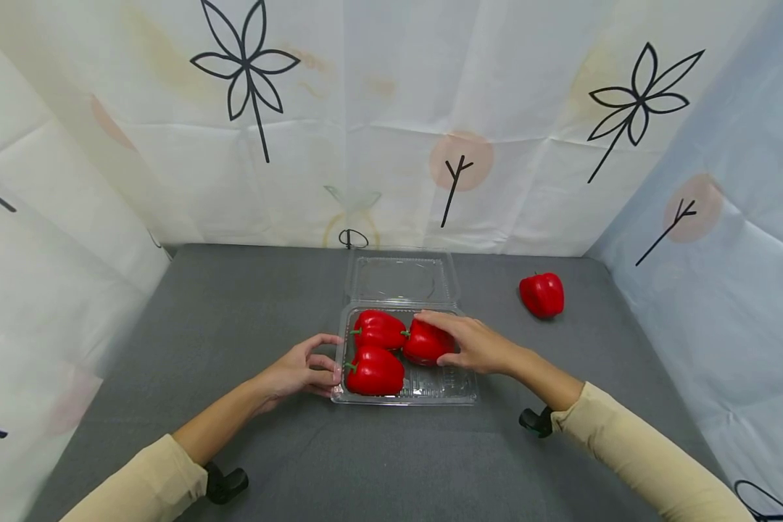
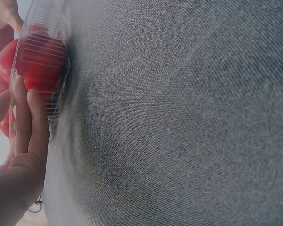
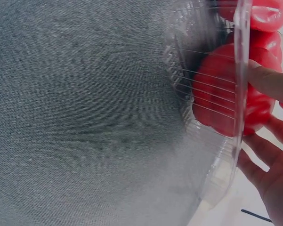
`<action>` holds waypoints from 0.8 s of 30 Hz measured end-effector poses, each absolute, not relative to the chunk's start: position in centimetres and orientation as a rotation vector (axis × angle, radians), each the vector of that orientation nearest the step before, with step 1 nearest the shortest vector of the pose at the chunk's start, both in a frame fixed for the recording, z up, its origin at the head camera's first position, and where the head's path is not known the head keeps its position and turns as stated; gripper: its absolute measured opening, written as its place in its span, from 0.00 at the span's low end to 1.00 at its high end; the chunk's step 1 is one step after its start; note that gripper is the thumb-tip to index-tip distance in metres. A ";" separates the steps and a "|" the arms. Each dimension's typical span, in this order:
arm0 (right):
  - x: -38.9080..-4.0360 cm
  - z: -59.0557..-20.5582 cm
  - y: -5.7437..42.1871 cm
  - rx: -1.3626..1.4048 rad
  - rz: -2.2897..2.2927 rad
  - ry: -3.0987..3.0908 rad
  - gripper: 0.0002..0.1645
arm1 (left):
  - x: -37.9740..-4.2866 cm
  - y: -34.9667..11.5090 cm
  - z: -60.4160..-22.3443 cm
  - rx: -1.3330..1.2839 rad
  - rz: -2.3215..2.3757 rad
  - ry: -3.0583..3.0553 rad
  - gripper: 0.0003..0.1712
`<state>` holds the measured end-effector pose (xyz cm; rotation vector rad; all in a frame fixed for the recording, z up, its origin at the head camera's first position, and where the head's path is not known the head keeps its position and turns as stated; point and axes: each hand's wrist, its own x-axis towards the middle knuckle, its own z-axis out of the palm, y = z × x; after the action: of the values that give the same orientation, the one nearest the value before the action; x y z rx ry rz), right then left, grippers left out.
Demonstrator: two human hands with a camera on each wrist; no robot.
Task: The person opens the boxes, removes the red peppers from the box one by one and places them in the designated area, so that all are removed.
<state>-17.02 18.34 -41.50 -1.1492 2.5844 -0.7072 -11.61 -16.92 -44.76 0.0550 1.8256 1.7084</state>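
In the head view, a clear plastic clamshell container (image 1: 437, 395) sits mid-table with its lid (image 1: 401, 279) folded back. Three red bell peppers are inside: one at the back left (image 1: 380, 329), one at the front left (image 1: 375, 371), one at the right (image 1: 424, 342). My right hand (image 1: 479, 344) grips the right-hand bell pepper, thumb on its near side and fingers over its far side. With nearly straight fingers, my left hand (image 1: 303, 368) touches the container's left side; the left wrist view shows two fingers (image 2: 23, 117) along its ribbed wall.
Another red bell pepper (image 1: 542, 295) lies at the back right of the grey table (image 1: 267, 304). White printed cloth (image 1: 378, 130) hangs behind the table and on both sides. A dark strap device (image 1: 536, 422) is on each wrist.
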 end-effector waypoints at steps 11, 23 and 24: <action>-16.6 -39.7 18.6 -1.145 -0.687 2.560 0.47 | -11.6 -16.8 -44.8 0.039 1.717 1.826 0.38; -16.9 -37.2 20.3 -1.104 -0.794 2.589 0.46 | -11.5 -16.8 -44.8 0.049 1.729 1.822 0.38; -17.0 -37.0 20.4 -1.102 -0.800 2.597 0.47 | -11.5 -16.8 -44.8 0.050 1.729 1.820 0.38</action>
<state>-16.97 20.41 -37.04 -1.1021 2.5974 -0.7996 -11.50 -16.80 -44.84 0.0505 1.8205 1.7289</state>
